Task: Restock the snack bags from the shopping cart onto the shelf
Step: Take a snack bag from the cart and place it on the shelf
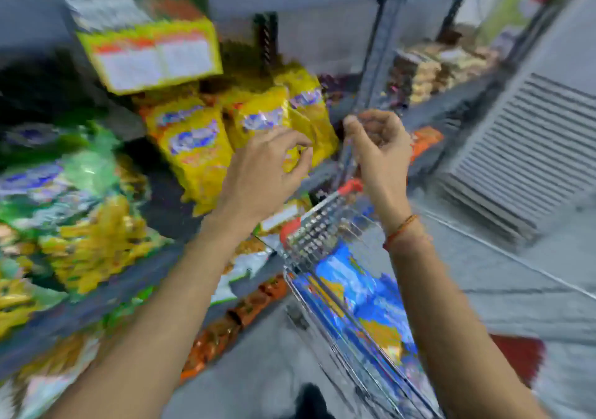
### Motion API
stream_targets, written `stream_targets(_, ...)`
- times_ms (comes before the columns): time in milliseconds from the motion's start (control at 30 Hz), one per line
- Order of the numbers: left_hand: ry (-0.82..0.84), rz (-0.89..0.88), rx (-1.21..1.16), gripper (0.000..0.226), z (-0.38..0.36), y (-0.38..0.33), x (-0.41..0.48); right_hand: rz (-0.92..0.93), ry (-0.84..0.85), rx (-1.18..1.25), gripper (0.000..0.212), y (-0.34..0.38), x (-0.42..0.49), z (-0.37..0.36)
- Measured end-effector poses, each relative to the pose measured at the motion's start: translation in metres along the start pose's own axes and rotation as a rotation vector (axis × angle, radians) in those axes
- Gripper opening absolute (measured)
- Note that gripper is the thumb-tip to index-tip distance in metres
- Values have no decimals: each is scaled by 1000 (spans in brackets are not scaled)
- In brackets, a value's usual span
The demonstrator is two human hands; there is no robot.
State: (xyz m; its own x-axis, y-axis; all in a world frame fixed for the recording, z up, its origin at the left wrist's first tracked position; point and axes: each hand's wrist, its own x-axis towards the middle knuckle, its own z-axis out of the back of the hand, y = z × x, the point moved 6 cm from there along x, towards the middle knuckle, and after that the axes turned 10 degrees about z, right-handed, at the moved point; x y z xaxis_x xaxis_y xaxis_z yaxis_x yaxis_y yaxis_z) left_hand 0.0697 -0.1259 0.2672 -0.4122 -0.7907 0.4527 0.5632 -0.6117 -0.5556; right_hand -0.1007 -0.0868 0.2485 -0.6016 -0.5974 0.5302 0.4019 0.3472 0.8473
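The view is motion-blurred. Yellow snack bags (193, 147) stand in a row on the middle shelf (96, 302). My left hand (264, 167) reaches to the rightmost yellow snack bag (306, 109), thumb and fingers curled around its lower edge. To the right, my right hand (377, 141) hovers above the cart with its fingers loosely closed on nothing. The wire shopping cart (322, 228), with red handle ends, stands below both hands. It holds blue and yellow snack bags (354, 286).
Green and yellow bags (64, 212) fill the shelf at left. A yellow carton (151, 54) sits above the bags. Orange packets (232, 322) line the lower shelf. Another shelf bay with packets (432, 70) lies beyond a metal upright (377, 64). A slatted panel (522, 154) stands at right.
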Motion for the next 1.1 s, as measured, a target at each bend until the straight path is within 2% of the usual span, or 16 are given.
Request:
stream_targets(233, 506, 151, -41, 29, -201, 38, -36, -404, 49, -301, 15, -186, -79, 100)
stream_targets(400, 788, 323, 5, 30, -307, 79, -82, -847, 107, -394, 30, -308, -178, 142)
stream_targets(500, 873, 419, 73, 40, -354, 107, -90, -1118, 117, -279, 38, -350, -231, 142)
stream_targets(600, 960, 571, 128, 48, -392, 138, -87, -1311, 93, -143, 36, -378, -263, 134)
stream_targets(700, 1047, 704, 213, 71, -427, 172, -86, -1384, 36, -19, 40, -403, -274, 118)
stream_targets(733, 1066, 746, 241, 79, -436, 182, -85, -1397, 18, 17, 35, -417, -280, 112)
stream_targets(767, 1081, 791, 249, 85, -448, 196, -86, -1382, -27, 66, 21, -424, -280, 105)
stream_targets(800, 1091, 830, 250, 89, -456, 202, -87, -1356, -81, 106, 26, -432, -281, 100)
stream_targets(867, 1121, 883, 251, 93, -472, 213, -91, -1329, -205, 122, 64, -440, -281, 93)
stream_targets(933, 1202, 903, 289, 95, -483, 221, -100, -1348, -315, 84, 84, -448, -287, 90)
stream_targets(1033, 1291, 886, 350, 96, -493, 231, -113, -1356, -388, 88, 126, -458, -291, 85)
stream_targets(1067, 1298, 893, 354, 98, -493, 232, -114, -1350, -399, 101, 130, -461, -292, 85)
stream_targets(1100, 1301, 902, 357, 100, -494, 235, -116, -1344, -411, 120, 123, -464, -292, 86)
